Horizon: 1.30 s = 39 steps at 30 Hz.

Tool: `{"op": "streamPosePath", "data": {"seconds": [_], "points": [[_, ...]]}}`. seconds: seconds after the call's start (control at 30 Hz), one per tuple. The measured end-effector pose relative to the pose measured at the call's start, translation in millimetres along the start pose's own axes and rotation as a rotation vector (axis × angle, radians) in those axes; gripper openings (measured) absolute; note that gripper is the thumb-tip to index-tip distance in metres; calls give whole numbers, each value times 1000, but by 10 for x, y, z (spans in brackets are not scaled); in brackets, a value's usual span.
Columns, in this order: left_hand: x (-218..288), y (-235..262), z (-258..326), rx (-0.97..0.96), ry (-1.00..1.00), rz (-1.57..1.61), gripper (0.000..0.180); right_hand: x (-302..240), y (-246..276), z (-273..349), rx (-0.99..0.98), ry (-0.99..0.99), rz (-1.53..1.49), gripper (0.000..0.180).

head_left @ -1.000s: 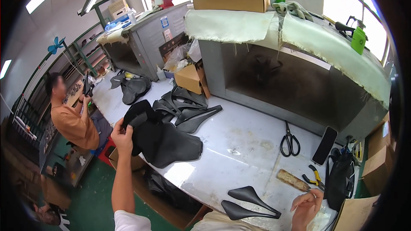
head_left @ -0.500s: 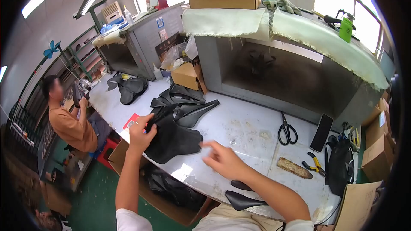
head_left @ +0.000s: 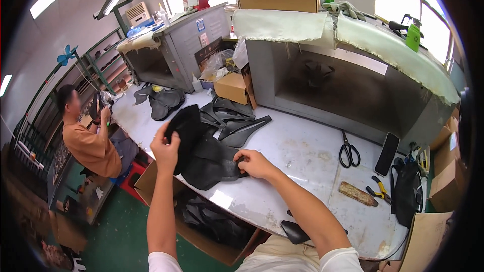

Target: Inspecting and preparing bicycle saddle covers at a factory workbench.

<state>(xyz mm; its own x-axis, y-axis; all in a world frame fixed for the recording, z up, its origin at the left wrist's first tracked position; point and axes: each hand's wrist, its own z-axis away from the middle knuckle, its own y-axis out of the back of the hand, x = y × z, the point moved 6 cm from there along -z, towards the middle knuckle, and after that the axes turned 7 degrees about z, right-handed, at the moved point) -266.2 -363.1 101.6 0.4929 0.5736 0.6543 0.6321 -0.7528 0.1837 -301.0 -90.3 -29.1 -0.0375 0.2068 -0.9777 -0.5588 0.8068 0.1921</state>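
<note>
My left hand (head_left: 165,147) is closed on the raised edge of a black leather-like piece (head_left: 184,127), which stands up from the table. Below it, a wide black sheet (head_left: 209,163) lies on the tabletop near the front edge; whether the two are joined cannot be told. With fingers curled, my right hand (head_left: 253,163) grips the right end of that sheet. Just beyond are several black cut pieces (head_left: 242,130) in a loose pile. Under my right forearm a small black pad-like piece (head_left: 295,231) is partly hidden.
On the white table (head_left: 297,186) lie black scissors (head_left: 348,153), a phone (head_left: 386,154), yellow-handled pliers (head_left: 379,190) and a worn wooden block (head_left: 358,193). A grey box-like booth (head_left: 262,78) stands behind. Below the front edge sits an open carton (head_left: 222,252). A person (head_left: 96,141) works at left.
My left hand has lifted the black piece upright. My right hand, earlier pointing beside the sheet, now grips its right end. The whole view has shifted slightly.
</note>
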Motion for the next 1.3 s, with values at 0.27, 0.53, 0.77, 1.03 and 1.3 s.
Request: {"op": "streamPosePath", "data": {"seconds": [0.27,0.53,0.77,1.03,1.3], "points": [[-527,532,-513,-10,215,322,42,-352,256,551,394,365,686,29],[-186,439,-410,-7,90,118,43,-698,-432,238,448,671,809,38],[360,757,-340,210,-59,88,43,-406,-130,-158,818,316,351,61],[1174,1405,-595,287,-197,186,37,-264,-341,-436,275,-79,-683,105],[1321,1455,-603,155,-82,194,37,-776,-739,-270,-155,1,-1243,59]]}}
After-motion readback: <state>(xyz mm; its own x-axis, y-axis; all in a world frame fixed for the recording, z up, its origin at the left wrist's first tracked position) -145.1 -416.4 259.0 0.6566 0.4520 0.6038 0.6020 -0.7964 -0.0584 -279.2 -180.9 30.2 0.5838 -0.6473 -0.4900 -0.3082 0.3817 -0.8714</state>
